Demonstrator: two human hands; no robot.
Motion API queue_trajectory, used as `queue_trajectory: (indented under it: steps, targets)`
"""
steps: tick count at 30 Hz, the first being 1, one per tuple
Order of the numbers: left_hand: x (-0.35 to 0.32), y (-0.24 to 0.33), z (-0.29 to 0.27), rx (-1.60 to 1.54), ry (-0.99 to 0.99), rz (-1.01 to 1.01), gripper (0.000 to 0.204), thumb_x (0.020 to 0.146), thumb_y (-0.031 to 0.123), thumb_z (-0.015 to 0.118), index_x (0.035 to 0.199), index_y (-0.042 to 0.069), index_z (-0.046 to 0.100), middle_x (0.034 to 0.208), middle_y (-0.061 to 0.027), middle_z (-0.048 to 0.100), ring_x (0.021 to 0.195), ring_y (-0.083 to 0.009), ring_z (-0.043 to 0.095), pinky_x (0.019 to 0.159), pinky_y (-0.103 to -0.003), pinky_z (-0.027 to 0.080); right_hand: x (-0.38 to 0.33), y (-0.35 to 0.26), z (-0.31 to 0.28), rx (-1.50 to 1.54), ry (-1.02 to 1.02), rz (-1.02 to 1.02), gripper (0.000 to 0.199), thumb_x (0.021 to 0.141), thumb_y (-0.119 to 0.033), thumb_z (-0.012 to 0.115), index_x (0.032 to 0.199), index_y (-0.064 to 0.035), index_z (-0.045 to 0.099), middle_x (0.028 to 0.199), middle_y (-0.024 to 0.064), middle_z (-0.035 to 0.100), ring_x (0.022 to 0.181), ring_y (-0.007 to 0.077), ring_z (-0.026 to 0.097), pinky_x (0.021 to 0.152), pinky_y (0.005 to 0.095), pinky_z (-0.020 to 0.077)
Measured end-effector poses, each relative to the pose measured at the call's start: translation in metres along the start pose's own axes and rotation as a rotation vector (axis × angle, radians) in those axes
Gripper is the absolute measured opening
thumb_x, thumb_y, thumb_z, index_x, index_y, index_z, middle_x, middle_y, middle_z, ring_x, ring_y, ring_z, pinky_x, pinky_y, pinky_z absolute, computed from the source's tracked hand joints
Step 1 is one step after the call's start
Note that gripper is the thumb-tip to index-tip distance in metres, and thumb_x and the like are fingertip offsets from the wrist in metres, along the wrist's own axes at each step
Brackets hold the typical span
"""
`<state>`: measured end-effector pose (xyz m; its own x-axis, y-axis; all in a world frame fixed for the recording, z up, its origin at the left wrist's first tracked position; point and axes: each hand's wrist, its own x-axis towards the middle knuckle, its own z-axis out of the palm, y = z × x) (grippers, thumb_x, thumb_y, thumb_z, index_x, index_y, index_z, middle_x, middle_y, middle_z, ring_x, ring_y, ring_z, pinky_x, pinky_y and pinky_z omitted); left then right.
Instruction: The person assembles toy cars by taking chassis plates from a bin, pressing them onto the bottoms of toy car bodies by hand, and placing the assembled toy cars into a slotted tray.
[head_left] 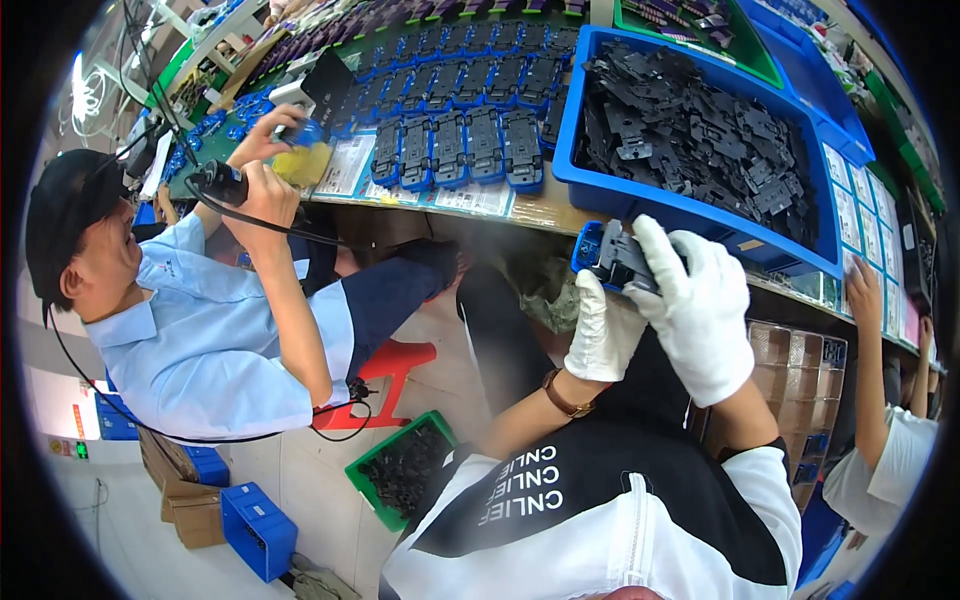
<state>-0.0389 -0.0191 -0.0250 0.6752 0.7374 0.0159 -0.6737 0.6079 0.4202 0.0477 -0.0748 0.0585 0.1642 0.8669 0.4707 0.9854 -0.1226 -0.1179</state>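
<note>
Both my hands wear white gloves and meet just in front of the bench edge. My left hand (606, 335) is closed round the lower side of a blue plastic toy car body (585, 248), its thumb pointing up. My right hand (700, 310) grips a black plastic chassis plate (627, 262), which lies against the blue body. The gloves hide part of both pieces, so I cannot tell whether they are fitted together. Close beyond my hands stands a large blue bin (690, 243), heaped with loose black chassis plates (690, 130).
Rows of blue car bodies with black bases (465, 145) stand on the bench left of the bin. At left, a seated co-worker (215, 330) holds a black corded tool (222, 183). A green crate (352, 470) of black parts sits on the floor near a red stool (385, 385).
</note>
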Motion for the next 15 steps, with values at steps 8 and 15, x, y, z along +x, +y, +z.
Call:
queue_trajectory:
  steps: [8,15]
  targets:
    - [-0.004,-0.003,0.009,-0.016,-0.045,-0.063,0.077,0.092,0.064,0.043,0.149,0.015,0.027,0.146,-0.0052,0.040,0.133,-0.0225,0.040,0.111,-0.040,0.033,-0.002,-0.015,0.017,-0.084,-0.059,0.051,0.065,0.075,-0.023,0.069,0.135,-0.0127,0.050,0.127,0.0123,0.054,0.119,0.0304,0.047,0.101,0.0468,0.0323]
    - [0.009,0.006,-0.010,-0.124,0.146,-0.074,0.048,0.094,0.018,0.060,0.138,0.012,0.042,0.129,-0.0069,0.054,0.121,-0.0210,0.051,0.106,-0.040,0.041,-0.002,0.001,0.006,0.404,-0.081,-0.009,0.052,0.080,-0.011,0.062,0.131,-0.0050,0.052,0.129,0.0164,0.054,0.125,0.0379,0.045,0.106,0.0477,0.0311]
